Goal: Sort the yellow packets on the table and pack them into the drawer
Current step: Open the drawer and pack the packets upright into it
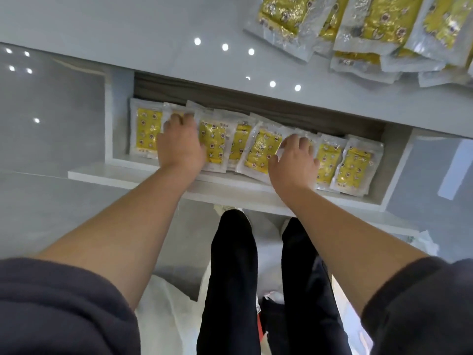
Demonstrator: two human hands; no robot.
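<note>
Your drawer (pixel 102 175) sits at 12 o'clock, row of packets (pixel 212 142) side by side in it; loose pile (pixel 371 29) on the table (pixel 128 21) at 2.

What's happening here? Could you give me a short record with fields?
drawer: open, below the table edge
row: yellow packets overlapping side by side in the drawer, faces up
left hand: rests on packets near the row's left end
right hand: rests on packets right of the middle
pile: more packets on the table, far right
</note>
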